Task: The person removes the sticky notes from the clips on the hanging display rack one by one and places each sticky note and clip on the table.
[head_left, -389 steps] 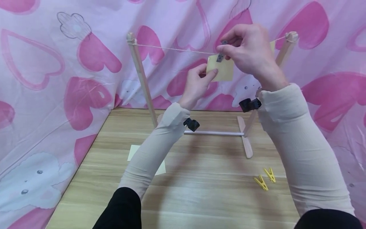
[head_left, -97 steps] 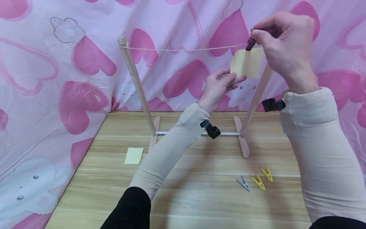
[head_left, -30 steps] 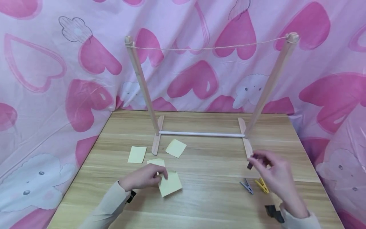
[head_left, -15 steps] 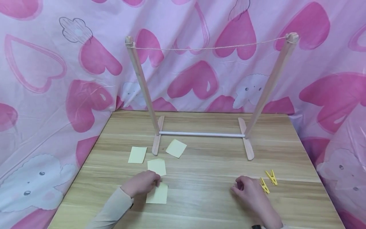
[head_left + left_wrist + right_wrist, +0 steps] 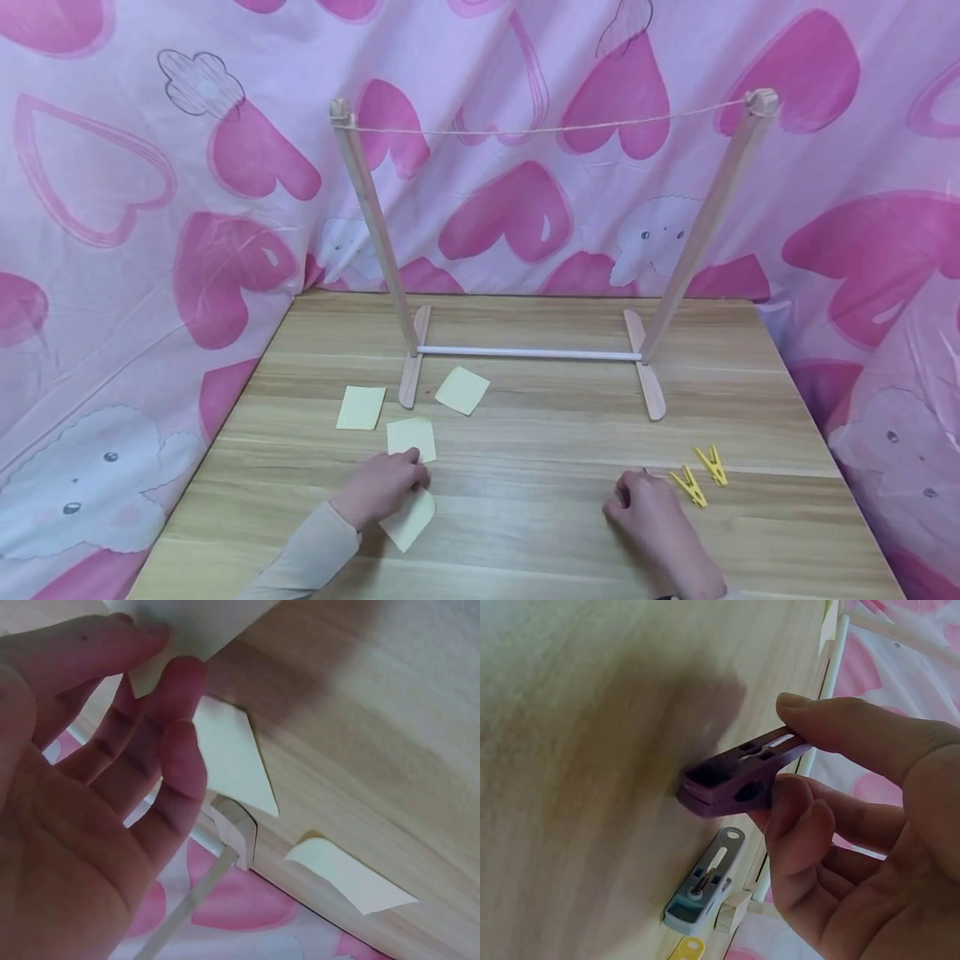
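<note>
My left hand pinches a corner of a pale yellow sticky note between thumb and forefinger, low at the table's near left; the note's upper part is hidden by the hand in the head view. At the right, my right hand grips a dark purple clothespin by its handle ends, close over the table. The head view hides this clothespin behind the hand. A blue-grey clothespin lies just beyond it. Two yellow clothespins lie right of my right hand.
Three more sticky notes lie on the wooden table beyond my left hand. Behind them stands a wooden frame with a string between its posts and a white rod near its base. Pink heart-patterned cloth hangs behind.
Earlier, my hands held a note and clothespin up at the string, which now carries nothing. Both hands have come down to the table; in the last half second the left-hand note has turned.
</note>
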Available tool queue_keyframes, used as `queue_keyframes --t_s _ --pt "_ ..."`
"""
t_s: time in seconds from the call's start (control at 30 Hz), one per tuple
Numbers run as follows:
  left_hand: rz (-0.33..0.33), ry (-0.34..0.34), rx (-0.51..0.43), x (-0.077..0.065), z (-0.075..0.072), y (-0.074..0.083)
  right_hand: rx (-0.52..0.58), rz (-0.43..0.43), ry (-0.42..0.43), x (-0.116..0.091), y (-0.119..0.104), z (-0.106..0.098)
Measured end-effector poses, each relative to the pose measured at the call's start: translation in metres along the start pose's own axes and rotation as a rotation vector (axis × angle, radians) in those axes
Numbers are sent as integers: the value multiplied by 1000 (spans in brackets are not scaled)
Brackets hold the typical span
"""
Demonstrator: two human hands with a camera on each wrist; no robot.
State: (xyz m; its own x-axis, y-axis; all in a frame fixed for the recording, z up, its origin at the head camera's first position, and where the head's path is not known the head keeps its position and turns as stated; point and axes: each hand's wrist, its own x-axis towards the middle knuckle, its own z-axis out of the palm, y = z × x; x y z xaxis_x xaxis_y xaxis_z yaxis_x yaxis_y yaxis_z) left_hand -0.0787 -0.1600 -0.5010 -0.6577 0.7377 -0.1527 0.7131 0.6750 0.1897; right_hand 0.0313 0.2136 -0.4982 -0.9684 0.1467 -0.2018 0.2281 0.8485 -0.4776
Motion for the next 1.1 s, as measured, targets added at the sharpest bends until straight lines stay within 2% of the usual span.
queue_keyframes --t_s 0.3,0.6,0.87,1.0,1.1 --pt "79 89 62 4 6 2 -2 -19 22 0 0 9" --pt "99 101 92 8 7 2 5 -7 7 0 0 11" --pt "136 132 121 5 10 1 7 29 -24 0 -1 6" --pt "146 159 41 6 6 2 24 11 41 3 -1 -7" --pt "137 204 -45 8 -7 -1 35 -46 132 6 0 -20"
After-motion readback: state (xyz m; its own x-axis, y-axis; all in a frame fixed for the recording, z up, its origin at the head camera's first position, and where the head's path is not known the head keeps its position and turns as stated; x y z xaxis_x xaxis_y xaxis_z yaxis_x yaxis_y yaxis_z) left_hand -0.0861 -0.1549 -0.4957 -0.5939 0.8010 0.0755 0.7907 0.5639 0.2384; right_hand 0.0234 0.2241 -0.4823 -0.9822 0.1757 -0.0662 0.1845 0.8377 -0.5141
